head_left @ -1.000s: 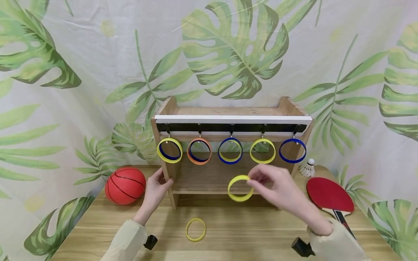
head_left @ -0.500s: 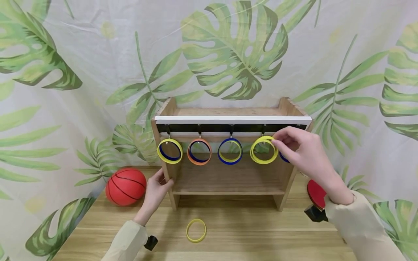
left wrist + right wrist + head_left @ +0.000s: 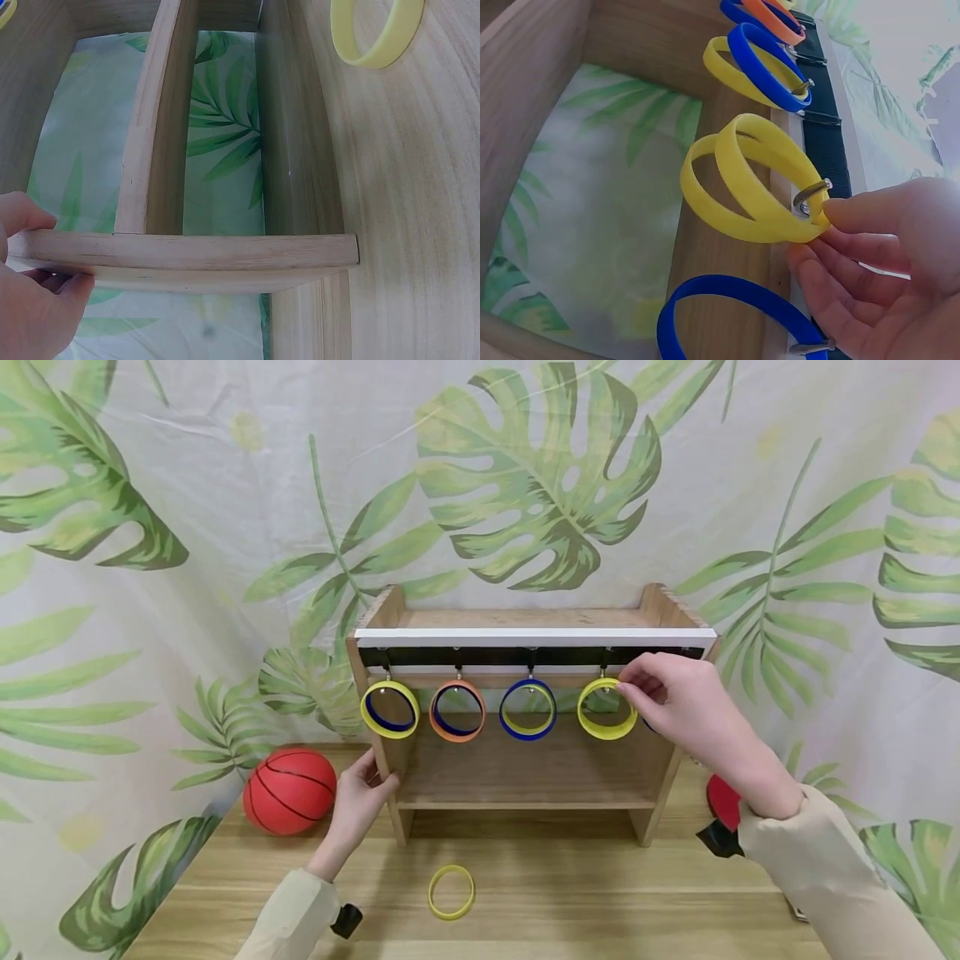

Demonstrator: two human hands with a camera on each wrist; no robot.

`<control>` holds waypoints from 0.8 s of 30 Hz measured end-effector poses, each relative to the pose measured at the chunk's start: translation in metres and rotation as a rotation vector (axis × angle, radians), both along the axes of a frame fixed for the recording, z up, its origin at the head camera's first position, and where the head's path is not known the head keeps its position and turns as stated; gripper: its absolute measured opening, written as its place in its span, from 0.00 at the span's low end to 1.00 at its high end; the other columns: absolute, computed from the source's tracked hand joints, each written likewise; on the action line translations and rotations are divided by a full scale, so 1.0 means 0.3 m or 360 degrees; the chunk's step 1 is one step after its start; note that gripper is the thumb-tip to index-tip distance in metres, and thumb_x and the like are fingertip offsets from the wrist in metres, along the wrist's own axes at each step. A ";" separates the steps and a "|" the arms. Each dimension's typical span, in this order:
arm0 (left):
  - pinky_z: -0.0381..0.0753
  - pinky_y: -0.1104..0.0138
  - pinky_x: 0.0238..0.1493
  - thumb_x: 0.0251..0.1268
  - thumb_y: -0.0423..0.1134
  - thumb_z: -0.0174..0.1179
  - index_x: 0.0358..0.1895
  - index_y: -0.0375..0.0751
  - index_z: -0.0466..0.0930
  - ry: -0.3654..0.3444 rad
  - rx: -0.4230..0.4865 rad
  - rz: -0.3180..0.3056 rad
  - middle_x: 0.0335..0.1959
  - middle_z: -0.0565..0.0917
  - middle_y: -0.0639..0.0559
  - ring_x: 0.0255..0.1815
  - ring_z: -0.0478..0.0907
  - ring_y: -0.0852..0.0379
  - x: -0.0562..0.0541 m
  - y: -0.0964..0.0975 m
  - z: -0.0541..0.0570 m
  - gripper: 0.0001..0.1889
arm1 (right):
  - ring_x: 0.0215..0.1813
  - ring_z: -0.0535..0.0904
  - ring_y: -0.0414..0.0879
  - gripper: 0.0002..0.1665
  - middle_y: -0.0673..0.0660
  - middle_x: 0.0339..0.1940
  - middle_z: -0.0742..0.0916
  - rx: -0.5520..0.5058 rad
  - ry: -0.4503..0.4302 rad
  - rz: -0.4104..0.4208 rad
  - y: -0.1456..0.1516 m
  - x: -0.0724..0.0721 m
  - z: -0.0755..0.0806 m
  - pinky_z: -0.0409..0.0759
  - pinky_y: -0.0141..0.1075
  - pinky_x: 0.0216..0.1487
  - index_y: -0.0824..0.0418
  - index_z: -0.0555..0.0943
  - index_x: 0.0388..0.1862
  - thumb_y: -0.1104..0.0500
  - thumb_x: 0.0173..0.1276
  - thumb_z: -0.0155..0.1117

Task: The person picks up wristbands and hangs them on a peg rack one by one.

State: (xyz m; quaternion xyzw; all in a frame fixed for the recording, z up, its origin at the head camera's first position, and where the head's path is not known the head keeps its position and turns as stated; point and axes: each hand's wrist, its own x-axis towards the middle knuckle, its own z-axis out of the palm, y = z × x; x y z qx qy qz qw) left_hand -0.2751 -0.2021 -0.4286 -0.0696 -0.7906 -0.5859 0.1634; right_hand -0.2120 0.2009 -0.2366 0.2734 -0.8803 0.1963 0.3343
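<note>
My right hand [image 3: 678, 714] pinches a yellow wristband [image 3: 739, 176] between thumb and fingers. This band is at a metal hook [image 3: 810, 196], overlapping another yellow band there. My left hand [image 3: 362, 795] grips the left side panel [image 3: 225, 251] of a small wooden shelf [image 3: 525, 764], thumb and fingers on opposite faces. Left of that hook hang a blue band with a yellow one [image 3: 528, 737], an orange with a blue [image 3: 457, 739], and a yellow with a blue [image 3: 389, 734]. A blue band [image 3: 705, 283] hangs on the rightmost hook, mostly hidden by my hand in the head view.
One loose yellow band [image 3: 451, 917] lies on the wooden table [image 3: 570, 902] before the shelf. A red toy basketball [image 3: 291, 791] sits left of my left hand. A red paddle [image 3: 722, 803] is partly covered by my right arm. Leaf-patterned cloth [image 3: 225, 485] hangs behind.
My right hand has raised the yellow band from in front of the lower shelf to the second hook from the right, then shifted slightly left. The left hand has stayed on the panel.
</note>
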 end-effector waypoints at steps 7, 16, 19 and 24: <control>0.80 0.82 0.45 0.59 0.23 0.57 0.63 0.35 0.76 -0.0007 -0.0001 -0.0005 0.56 0.83 0.33 0.46 0.78 0.79 0.004 0.006 -0.002 0.25 | 0.30 0.82 0.41 0.06 0.53 0.29 0.87 -0.0031 0.0178 -0.0011 -0.009 0.038 -0.014 0.80 0.27 0.32 0.62 0.84 0.33 0.69 0.58 0.71; 0.80 0.82 0.46 0.60 0.23 0.57 0.61 0.34 0.78 -0.0008 -0.0012 0.0011 0.54 0.84 0.33 0.50 0.80 0.69 0.012 0.011 0.010 0.23 | 0.29 0.80 0.36 0.09 0.50 0.29 0.87 -0.0108 0.0216 0.0361 -0.123 0.108 -0.145 0.80 0.22 0.32 0.62 0.84 0.32 0.71 0.54 0.72; 0.79 0.83 0.45 0.60 0.23 0.57 0.60 0.35 0.78 -0.0013 -0.0014 0.0017 0.53 0.84 0.34 0.49 0.80 0.70 0.012 0.008 0.013 0.23 | 0.29 0.79 0.34 0.06 0.49 0.28 0.87 -0.0120 -0.0028 0.0518 -0.193 0.102 -0.272 0.79 0.21 0.32 0.60 0.84 0.32 0.68 0.58 0.71; 0.79 0.83 0.46 0.61 0.23 0.57 0.61 0.35 0.78 -0.0016 -0.0006 0.0005 0.54 0.84 0.34 0.49 0.80 0.71 0.012 0.008 0.015 0.23 | 0.29 0.77 0.29 0.01 0.50 0.27 0.87 -0.0112 -0.0678 0.0671 -0.309 0.090 -0.513 0.78 0.20 0.31 0.59 0.84 0.33 0.63 0.64 0.68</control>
